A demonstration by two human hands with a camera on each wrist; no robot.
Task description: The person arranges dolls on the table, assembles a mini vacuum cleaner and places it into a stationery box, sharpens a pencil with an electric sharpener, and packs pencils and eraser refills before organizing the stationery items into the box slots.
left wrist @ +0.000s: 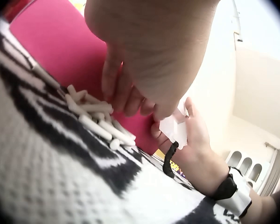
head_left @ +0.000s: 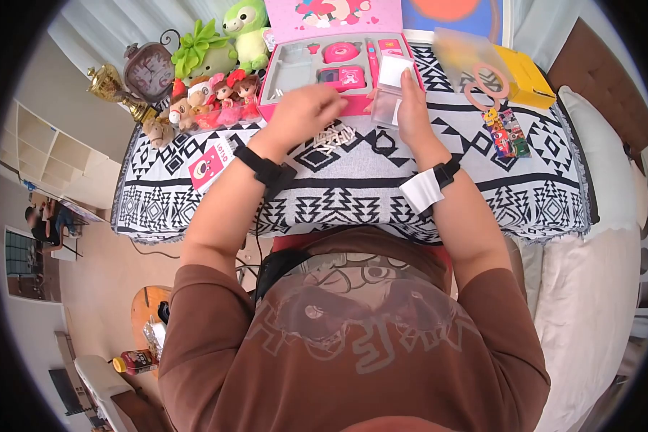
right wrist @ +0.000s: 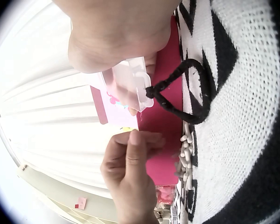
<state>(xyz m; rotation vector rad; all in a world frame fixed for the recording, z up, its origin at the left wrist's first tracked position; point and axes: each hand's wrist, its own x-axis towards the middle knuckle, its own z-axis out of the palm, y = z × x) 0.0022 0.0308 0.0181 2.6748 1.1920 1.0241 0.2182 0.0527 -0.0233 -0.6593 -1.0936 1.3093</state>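
With twelve o'clock straight ahead of the seated person, the right hand (head_left: 412, 108) is gripping a clear plastic case (head_left: 387, 108) at about twelve, holding it up by the near edge of the pink box (head_left: 347, 99). Its thumb is lying along one side of the case while the fingers are wrapping round behind; a white piece (head_left: 396, 71) is showing at the case's far end. A black cord loop (right wrist: 196, 88) is reaching the case's near end, though I cannot tell how it is fastened.

The left hand (head_left: 306, 115) is hovering between eleven and twelve, beside the case but apart from it. Its fingers are bending inward and lying close together, with the thumb coming up against the index finger; whether anything small is sitting between them I cannot tell, since the fingertips are blurring.

Just below the left hand, towards the person, a heap of short white sticks (head_left: 333, 138) is lying on the patterned cloth (head_left: 353, 194), against the pink box's near side. At eleven, small dolls (head_left: 227, 101) and green plush toys (head_left: 246, 34) are standing in a group. Between ten and eleven a pink-and-white card (head_left: 210, 165) is lying flat, and at one a yellow box (head_left: 527, 79) is resting.
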